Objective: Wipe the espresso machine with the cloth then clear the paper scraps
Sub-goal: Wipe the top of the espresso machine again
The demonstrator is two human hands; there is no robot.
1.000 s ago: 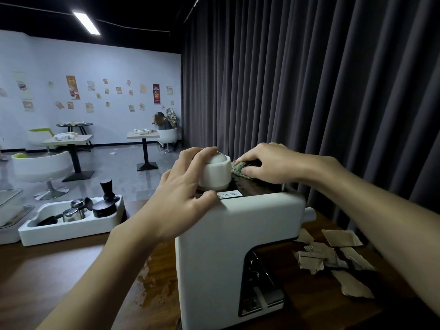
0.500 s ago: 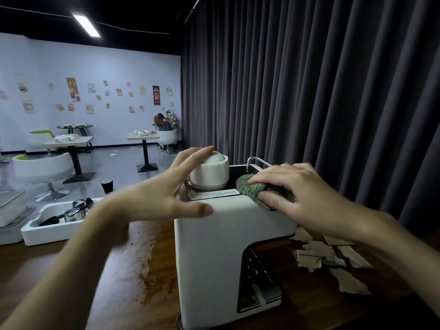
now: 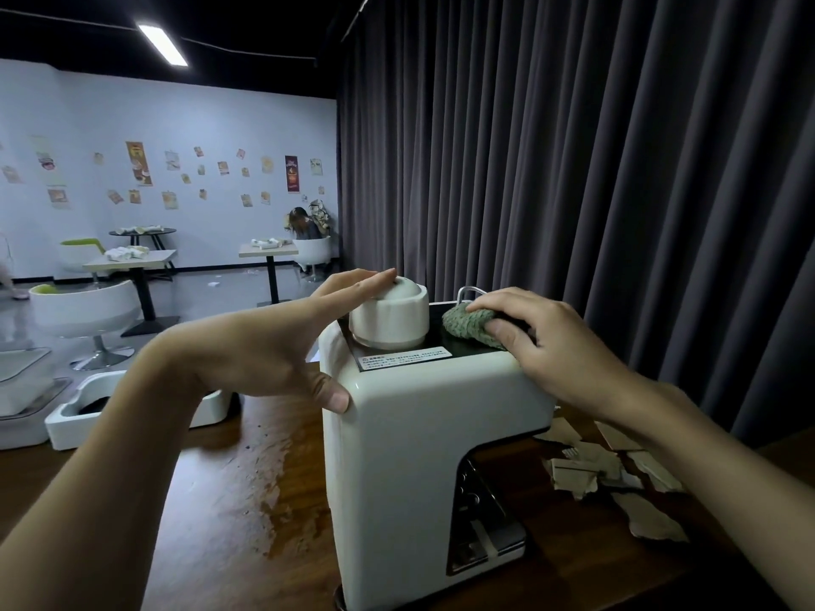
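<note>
A white espresso machine (image 3: 397, 469) stands on the dark wooden table (image 3: 229, 513). A white upturned cup (image 3: 390, 317) sits on its black top. My left hand (image 3: 286, 346) rests against the machine's left side, fingers straight along the cup and thumb pressed on the front top corner. My right hand (image 3: 542, 341) grips a green knitted cloth (image 3: 469, 324) on the right part of the machine's top. Torn brown paper scraps (image 3: 617, 482) lie on the table to the right of the machine, partly hidden by my right forearm.
A white tray (image 3: 70, 416) with dark tools sits on the table at the left, partly behind my left arm. A dark curtain (image 3: 573, 169) hangs close behind the machine. Café tables and white chairs (image 3: 84, 310) stand in the room beyond.
My right hand with the cloth moved from behind the cup toward the front right of the machine's top. My left hand opened off the cup and now braces the machine's side.
</note>
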